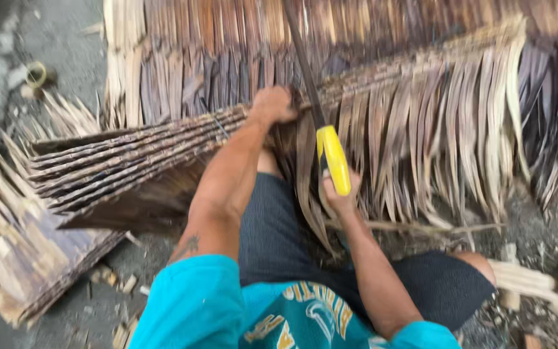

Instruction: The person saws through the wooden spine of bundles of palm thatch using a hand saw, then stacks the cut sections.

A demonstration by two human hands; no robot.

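A stack of dried palm-leaf thatch panels [130,152] lies across my lap, with brown leaves hanging down at the right. My left hand [272,103] presses on the stack's top edge, fingers curled over the leaves. My right hand [338,194] grips the yellow handle [332,158] of a long dark-bladed knife [301,58], whose blade points up and away over the panels. My legs in dark shorts sit under the leaves.
More thatch panels [356,32] lie behind the stack, and another pile [8,252] sits at the lower left. A small roll of cord [35,74] rests on the grey ground at upper left. Leaf scraps and pale strips [531,281] litter the right.
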